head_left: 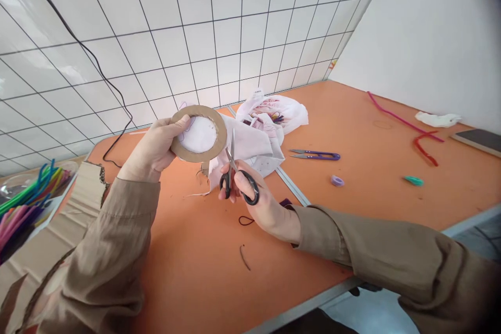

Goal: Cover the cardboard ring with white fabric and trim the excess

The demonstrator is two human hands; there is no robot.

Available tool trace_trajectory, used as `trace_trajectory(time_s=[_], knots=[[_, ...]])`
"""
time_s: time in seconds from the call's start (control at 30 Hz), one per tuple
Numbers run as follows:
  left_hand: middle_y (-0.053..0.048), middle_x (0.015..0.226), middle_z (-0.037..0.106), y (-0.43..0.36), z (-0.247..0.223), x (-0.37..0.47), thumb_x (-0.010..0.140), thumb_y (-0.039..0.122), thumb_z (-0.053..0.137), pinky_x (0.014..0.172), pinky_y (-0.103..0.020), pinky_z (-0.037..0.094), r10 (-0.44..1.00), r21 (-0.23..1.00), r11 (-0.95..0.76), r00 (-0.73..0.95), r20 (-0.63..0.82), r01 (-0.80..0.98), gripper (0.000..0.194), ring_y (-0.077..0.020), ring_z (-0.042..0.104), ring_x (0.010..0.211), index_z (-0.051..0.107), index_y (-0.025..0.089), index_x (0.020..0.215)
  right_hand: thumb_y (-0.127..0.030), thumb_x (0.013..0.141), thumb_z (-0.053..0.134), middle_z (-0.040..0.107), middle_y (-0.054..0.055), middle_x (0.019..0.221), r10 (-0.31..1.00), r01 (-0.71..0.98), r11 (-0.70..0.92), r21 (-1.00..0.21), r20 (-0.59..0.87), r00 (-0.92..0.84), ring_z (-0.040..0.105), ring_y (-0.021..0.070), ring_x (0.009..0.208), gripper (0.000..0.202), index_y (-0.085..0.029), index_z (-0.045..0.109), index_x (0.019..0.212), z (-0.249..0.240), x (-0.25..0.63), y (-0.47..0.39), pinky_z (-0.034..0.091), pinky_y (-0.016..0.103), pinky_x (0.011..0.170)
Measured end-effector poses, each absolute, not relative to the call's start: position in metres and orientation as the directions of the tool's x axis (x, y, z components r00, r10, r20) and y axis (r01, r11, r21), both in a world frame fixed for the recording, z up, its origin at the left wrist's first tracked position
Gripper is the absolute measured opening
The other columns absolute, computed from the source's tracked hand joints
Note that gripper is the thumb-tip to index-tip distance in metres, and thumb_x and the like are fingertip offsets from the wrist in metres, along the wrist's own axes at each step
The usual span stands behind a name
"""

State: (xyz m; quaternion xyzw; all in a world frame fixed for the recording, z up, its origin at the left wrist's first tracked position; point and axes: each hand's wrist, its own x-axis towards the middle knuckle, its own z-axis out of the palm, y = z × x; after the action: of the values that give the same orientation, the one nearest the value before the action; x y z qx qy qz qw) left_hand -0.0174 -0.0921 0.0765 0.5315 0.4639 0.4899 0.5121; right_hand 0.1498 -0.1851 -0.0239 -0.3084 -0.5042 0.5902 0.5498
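Observation:
My left hand (158,146) grips a round cardboard ring (219,133) by its left side, thumb on the front face. White cloth (199,134) shows through the ring's opening, with purple thread near my thumb. In my right hand (260,195) is a pair of scissors (232,159) with black handles, fingers through the loops. The blades are parted and point up, close to the ring's lower right edge. Behind them a pale pink cloth (250,143) lies on the orange table (188,255).
A white plastic bag (291,112) holds small coloured items at the back. Blue thread snips (317,155), a purple piece (337,180), a green piece (414,181) and red pipe cleaners (425,148) lie right. Cardboard (74,209) and colourful pipe cleaners (29,193) are left; a black cable (97,65) hangs by the wall.

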Motion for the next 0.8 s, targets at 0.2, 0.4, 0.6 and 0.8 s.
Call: trace_trajectory(time_s=[0.2,0.4,0.6,0.8], knots=[[-0.012,0.076,0.071,-0.097,0.077,-0.014,0.063,0.043,0.082,0.07,-0.036,0.055,0.991,0.998,-0.06,0.12,0.058,0.015,0.035,-0.0302,0.068,0.086,0.072,0.012,0.076,-0.056,0.091,0.049,0.055,-0.001,0.072,0.931,-0.291,0.269,-0.918,0.325,-0.165,0.048,0.015,0.066,0.033,-0.023,0.047,0.09,-0.015,0.148,-0.18,0.036,0.031,0.063],[-0.012,0.076,0.071,-0.098,0.08,-0.013,0.064,0.043,0.081,0.073,-0.038,0.056,0.992,0.997,-0.062,0.116,0.057,0.043,0.035,-0.0311,0.068,0.088,0.071,0.012,0.075,-0.048,0.093,0.048,0.049,-0.003,0.069,0.926,-0.285,0.302,-0.91,0.351,-0.14,0.047,0.0139,0.064,0.027,-0.022,0.044,0.088,-0.011,0.148,-0.181,0.037,0.032,0.067],[-0.012,0.077,0.072,-0.099,0.08,-0.013,0.062,0.043,0.082,0.068,-0.035,0.055,0.99,0.998,-0.063,0.124,0.06,0.018,0.035,-0.0295,0.068,0.085,0.072,0.012,0.075,-0.051,0.089,0.053,0.048,-0.003,0.077,0.961,-0.283,0.215,-0.935,0.254,-0.109,0.05,0.012,0.064,0.031,-0.021,0.047,0.094,-0.013,0.149,-0.181,0.039,0.03,0.064],[-0.011,0.076,0.072,-0.099,0.081,-0.013,0.061,0.043,0.084,0.066,-0.032,0.053,0.992,0.998,-0.055,0.112,0.054,0.005,0.035,-0.0288,0.068,0.085,0.072,0.013,0.074,-0.049,0.085,0.058,0.045,-0.004,0.078,0.972,-0.306,0.171,-0.936,0.212,-0.105,0.047,0.0088,0.059,0.03,-0.021,0.051,0.091,-0.017,0.15,-0.182,0.041,0.028,0.062]])
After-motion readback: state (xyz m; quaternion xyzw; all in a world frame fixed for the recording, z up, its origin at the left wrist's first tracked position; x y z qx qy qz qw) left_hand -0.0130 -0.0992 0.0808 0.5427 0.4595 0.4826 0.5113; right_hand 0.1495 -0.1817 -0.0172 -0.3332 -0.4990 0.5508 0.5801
